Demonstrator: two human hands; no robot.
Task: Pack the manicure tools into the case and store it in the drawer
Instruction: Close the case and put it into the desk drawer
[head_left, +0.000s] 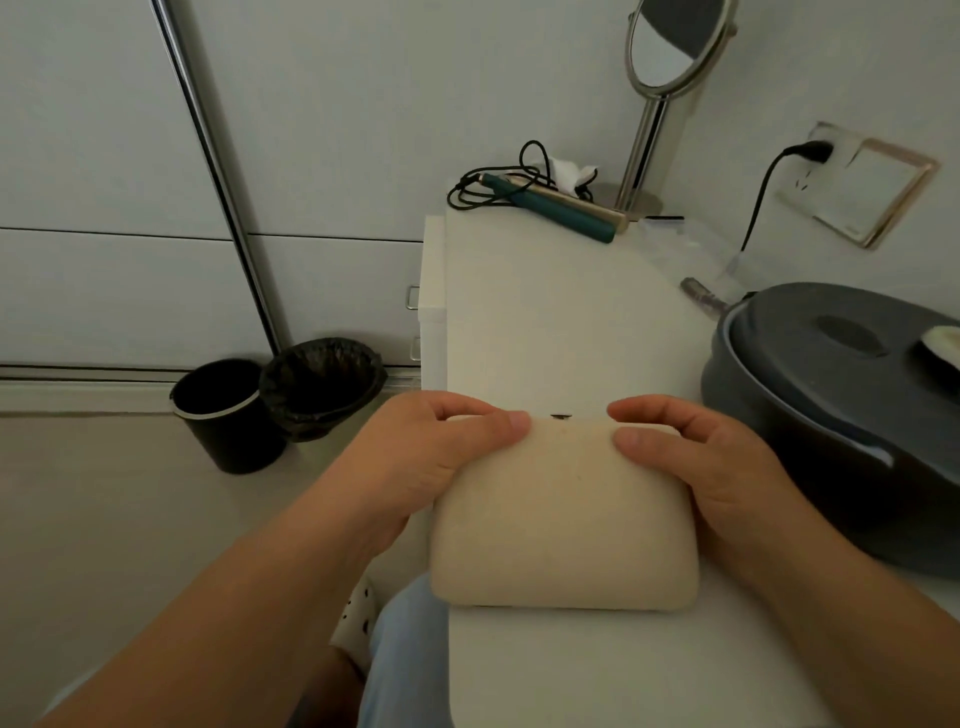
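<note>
one cream padded rectangular case (563, 519), closed. two bare hands: left hand (415, 462), right hand (722, 478). two round black bins (228, 415) on the floor. one round chrome stand mirror (670, 47). one teal and gold hair straightener (561, 208). one grey lidded oval tub (841, 395). one white wall socket (852, 182).

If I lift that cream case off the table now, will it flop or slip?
Probably stiff: the case keeps a flat, pillowy shape. Its matte surface looks grippy. The left hand and right hand pinch its far edge, so it may swing down.
</note>
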